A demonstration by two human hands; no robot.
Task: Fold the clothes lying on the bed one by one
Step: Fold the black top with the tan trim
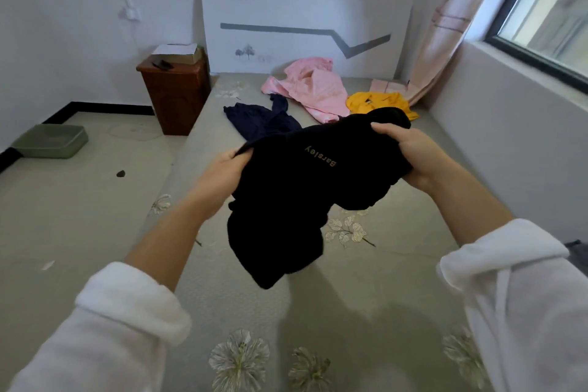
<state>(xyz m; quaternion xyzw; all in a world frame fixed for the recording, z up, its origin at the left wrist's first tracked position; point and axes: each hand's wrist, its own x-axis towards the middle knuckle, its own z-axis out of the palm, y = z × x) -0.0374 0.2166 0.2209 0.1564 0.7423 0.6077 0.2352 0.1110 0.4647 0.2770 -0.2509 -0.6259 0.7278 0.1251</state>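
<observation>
A black garment [305, 188] with small gold lettering hangs bunched in the air above the bed [350, 296]. My left hand [222, 172] grips its left edge, and my right hand [410, 153] grips its right edge, fingers curled into the cloth. Its lower part droops down toward the mattress. Farther up the bed lie a navy garment [261, 119], a pink garment [313, 89] and a yellow garment [378, 102], all crumpled and unfolded.
A brown wooden bedside cabinet [175, 95] stands left of the bed, with a box on top. A green tray [51, 140] lies on the floor at far left. A wall and window [547, 16] run along the right, a pink curtain [445, 29] hanging at the corner.
</observation>
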